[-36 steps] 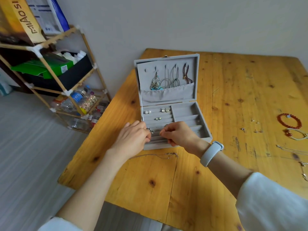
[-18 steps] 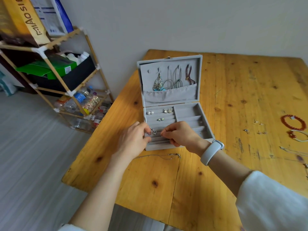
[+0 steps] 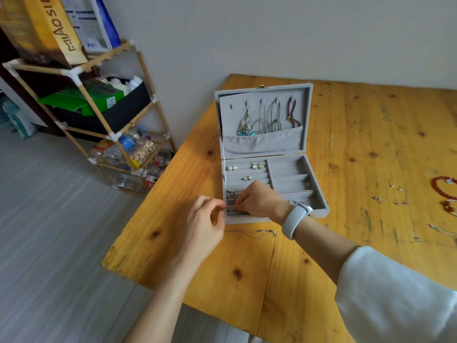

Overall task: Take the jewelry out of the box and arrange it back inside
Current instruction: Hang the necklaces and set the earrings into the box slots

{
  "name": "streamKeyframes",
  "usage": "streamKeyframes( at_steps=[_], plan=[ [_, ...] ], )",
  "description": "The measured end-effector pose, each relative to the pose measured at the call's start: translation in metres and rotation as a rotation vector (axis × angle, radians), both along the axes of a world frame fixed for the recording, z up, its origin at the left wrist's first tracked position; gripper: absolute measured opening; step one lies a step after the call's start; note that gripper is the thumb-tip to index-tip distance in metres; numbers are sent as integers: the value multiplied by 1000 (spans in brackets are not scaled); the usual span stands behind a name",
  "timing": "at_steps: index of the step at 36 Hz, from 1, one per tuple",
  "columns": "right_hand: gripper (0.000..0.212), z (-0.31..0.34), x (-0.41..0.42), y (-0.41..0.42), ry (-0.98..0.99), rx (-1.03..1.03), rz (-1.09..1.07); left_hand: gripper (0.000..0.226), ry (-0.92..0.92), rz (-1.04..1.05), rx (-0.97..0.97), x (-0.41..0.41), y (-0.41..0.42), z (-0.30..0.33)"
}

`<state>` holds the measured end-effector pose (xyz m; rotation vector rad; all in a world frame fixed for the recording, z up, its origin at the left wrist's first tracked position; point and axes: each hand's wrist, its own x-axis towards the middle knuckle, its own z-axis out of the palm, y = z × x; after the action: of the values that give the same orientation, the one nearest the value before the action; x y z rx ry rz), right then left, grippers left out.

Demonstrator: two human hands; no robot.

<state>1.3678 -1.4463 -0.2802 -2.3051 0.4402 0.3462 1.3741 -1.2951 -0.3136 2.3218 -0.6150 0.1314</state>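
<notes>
Item: grey velvet-lined jewelry box, rectangular, sitting open near the left edge of a knotty, varnished pine table; its lid is standing upright.

Obscured: the right hand is covering the front ring rolls, its fingers curling down onto a small metal piece there; the piece itself is too small to identify. The left hand is hovering just beside the box's front left corner, fingers loosely curled with thumb and forefinger close together; whether it is pinching anything cannot be told. A red bead bracelet is being cut off by the right frame edge. Small silver pieces on the bare wood are too tiny to name.

Contents showing: pearl studs, two pairs of metallic studs, and ornate silver rings are sitting in the padded rolls. A filigree drop earring, thin chains and a dark beaded strand are hanging inside the lid, their ends tucking into a fabric pocket.

Adjacent: a fine silver chain is lying on the table just in front of the box. A pale grey wristband is circling the right wrist.
</notes>
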Motion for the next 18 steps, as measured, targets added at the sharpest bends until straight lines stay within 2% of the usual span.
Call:
streamKeyframes(
  at_steps=[5,12,15,18],
  plan=[
    [23,-2,-4,6,-58,-132,21,14,-36,-24,39,2,2,-1],
    [18,-6,-16,14,-187,-279,2,15,-44,3,38,0,1,-3],
    [14,-9,-20,13,-261,-290,5,14,-48,9,30,-2,1,-4],
    [22,-9,-26,11,-325,-267,38,15,-56,14,21,-3,1,-4]
  ],
)
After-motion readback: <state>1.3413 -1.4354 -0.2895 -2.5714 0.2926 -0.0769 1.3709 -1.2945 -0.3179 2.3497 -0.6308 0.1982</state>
